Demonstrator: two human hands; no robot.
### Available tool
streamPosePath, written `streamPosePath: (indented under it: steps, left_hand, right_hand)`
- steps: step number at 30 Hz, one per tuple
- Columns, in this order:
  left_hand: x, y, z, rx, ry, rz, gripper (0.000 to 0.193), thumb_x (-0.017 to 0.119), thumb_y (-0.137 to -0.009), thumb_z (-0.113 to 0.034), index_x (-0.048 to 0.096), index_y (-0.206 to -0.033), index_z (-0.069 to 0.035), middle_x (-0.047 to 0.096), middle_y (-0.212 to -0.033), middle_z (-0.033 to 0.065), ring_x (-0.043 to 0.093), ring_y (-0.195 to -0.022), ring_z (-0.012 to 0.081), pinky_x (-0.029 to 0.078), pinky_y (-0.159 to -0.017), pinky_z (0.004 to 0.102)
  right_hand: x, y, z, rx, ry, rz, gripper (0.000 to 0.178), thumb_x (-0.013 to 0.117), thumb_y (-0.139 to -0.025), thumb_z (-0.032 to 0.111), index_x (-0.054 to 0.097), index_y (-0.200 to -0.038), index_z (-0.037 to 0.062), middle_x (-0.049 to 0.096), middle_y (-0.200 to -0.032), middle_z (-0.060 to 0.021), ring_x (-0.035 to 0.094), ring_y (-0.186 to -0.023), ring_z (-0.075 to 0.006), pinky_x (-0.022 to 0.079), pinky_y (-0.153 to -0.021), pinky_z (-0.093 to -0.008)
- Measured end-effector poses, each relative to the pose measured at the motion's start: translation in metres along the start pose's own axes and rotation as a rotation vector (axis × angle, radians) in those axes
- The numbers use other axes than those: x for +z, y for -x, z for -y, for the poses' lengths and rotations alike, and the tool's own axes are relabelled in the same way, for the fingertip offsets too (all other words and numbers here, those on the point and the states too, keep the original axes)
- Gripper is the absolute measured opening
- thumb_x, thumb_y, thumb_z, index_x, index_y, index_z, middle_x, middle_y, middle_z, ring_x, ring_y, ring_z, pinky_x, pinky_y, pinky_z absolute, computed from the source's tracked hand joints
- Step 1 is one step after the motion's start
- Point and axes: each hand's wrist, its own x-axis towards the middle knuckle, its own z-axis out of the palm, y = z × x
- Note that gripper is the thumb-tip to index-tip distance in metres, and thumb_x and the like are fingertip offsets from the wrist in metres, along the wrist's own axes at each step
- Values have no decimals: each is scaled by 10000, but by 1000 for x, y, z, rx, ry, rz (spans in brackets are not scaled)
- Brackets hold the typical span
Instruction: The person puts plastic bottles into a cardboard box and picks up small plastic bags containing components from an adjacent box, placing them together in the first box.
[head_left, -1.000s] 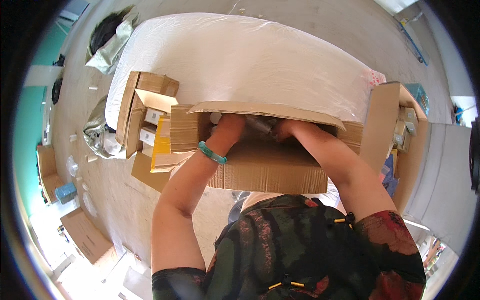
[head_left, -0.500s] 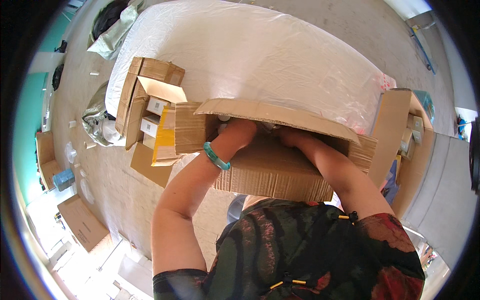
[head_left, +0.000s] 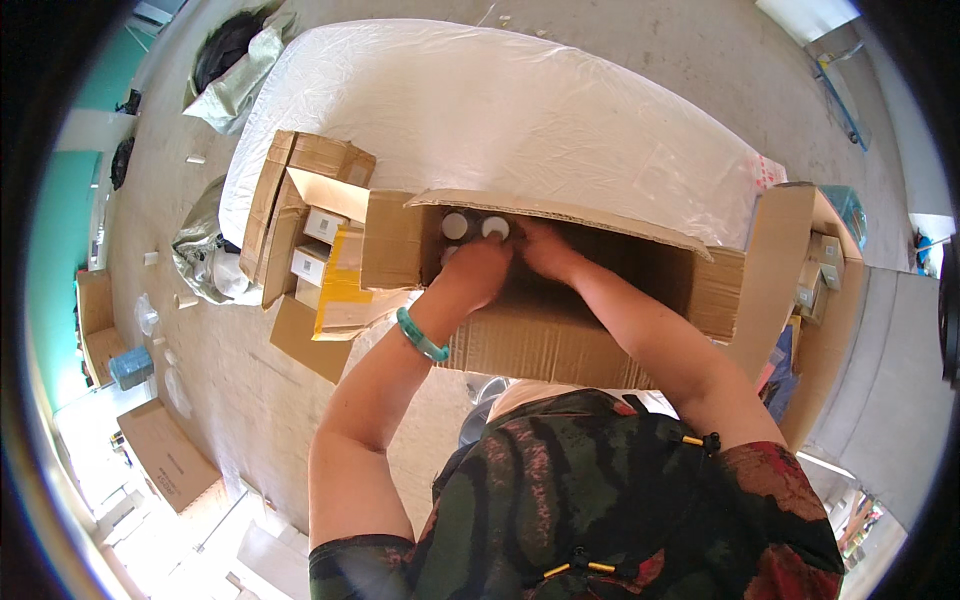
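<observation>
An open cardboard box [head_left: 560,345] stands before me, its flaps folded outward. In its far left corner are several round white-topped containers, perhaps bottles [head_left: 455,225]. My left hand [head_left: 478,270], below a green bangle [head_left: 421,336], reaches into that corner. Its fingers are curled against one white-topped container [head_left: 494,226]. My right hand [head_left: 547,252] is inside the box just right of the same container, with its fingertips in shadow and partly hidden. What it touches, if anything, does not show.
Left of the box, another open carton [head_left: 345,285] holds small white boxes [head_left: 310,264]. On the right stands a tall open carton [head_left: 770,260] with small boxes inside. A large plastic-covered block [head_left: 480,110] lies beyond. Sacks [head_left: 210,250] and a loose carton [head_left: 165,455] are on the left floor.
Both hands have risen slightly within the box and come closer together. The white tops in the far left corner, mostly hidden before, now show. The view has shifted a little.
</observation>
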Motion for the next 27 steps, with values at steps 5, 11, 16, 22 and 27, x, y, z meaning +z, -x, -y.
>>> streamPosePath:
  steps: [5, 11, 16, 22, 27]
  left_hand:
    - [-2, -6, -4, -43, 105, -144, 252, 548, -782, -56, 571, -1033, -66, 477, -1132, 153, 607, -913, 340, 539, -701, 440]
    - [-5, -19, 17, -29, -98, -55, 298, 603, -731, -9, 582, -1027, -23, 473, -1170, 168, 605, -931, 336, 545, -746, 425]
    - [3, -22, 21, -56, -152, -16, 291, 629, -711, -15, 591, -999, -8, 460, -1208, 191, 603, -957, 335, 538, -777, 409]
    - [-3, -27, 18, -14, -152, -28, 301, 585, -726, 15, 577, -1025, -17, 450, -1214, 207, 591, -959, 382, 529, -780, 435]
    - [-15, -31, -3, -69, -163, -10, 412, 575, -727, 31, 515, -1127, -47, 448, -1204, 209, 600, -924, 396, 528, -752, 453]
  right_hand:
    - [0, 2, -5, 32, -346, 79, 492, 469, -863, -14, 407, -1350, 18, 517, -1289, -149, 457, -1207, -218, 331, -1034, -328]
    - [-41, 36, 21, -32, 127, 34, 409, 530, -868, 50, 469, -1273, 42, 607, -1160, -140, 584, -1052, -243, 449, -899, -342]
    - [-115, 153, 89, -374, 578, -626, 270, 626, -786, 109, 574, -1046, 58, 590, -982, -147, 562, -963, -347, 454, -831, -419]
    - [-157, 222, -4, -22, 759, -1053, 583, 671, -803, 280, 453, -1265, -1, 595, -1095, -189, 573, -1015, -303, 437, -887, -371]
    - [-147, 229, -28, 225, -416, -669, 495, 625, -866, 287, 503, -1215, -43, 612, -1057, -94, 579, -934, -150, 439, -846, -286]
